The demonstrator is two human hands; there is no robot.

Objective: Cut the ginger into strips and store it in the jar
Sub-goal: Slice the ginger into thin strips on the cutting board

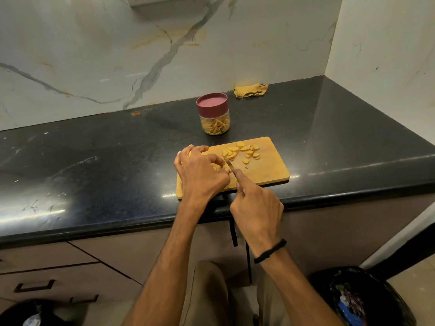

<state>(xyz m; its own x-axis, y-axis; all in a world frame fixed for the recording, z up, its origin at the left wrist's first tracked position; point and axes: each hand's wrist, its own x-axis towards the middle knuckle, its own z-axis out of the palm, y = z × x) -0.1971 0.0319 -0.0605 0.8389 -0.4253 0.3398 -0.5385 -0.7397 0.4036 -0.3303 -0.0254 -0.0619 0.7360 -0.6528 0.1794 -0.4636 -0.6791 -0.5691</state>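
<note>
Seen from above, two bare forearms reach forward over a black stone counter [94, 161]. The left hand [202, 172] arches over the near left part of a wooden cutting board [266, 170], fingers curled down and fingertips pinning a small piece of ginger [221, 167] against the wood; most of that piece is hidden under the fingers. The right hand [257, 208], with a black band [270, 251] at the wrist, is closed around the handle of a knife [229, 164] with the forefinger stretched along the top. The blade points away from the person and sits right beside the left fingertips, on the ginger. Farther back on the board lies a loose scatter of yellow ginger slices [242, 151], just right of the blade tip. Behind the board stands a small clear jar [213, 123], upright, capped with a maroon lid [212, 103] and holding ginger strips [215, 125] – roughly full up to the lid. A crumpled yellow cloth [250, 90] rests at the back of the counter against the marble wall. On the floor below, a dark bin [360, 300] with rubbish in it stands at the right.
</note>
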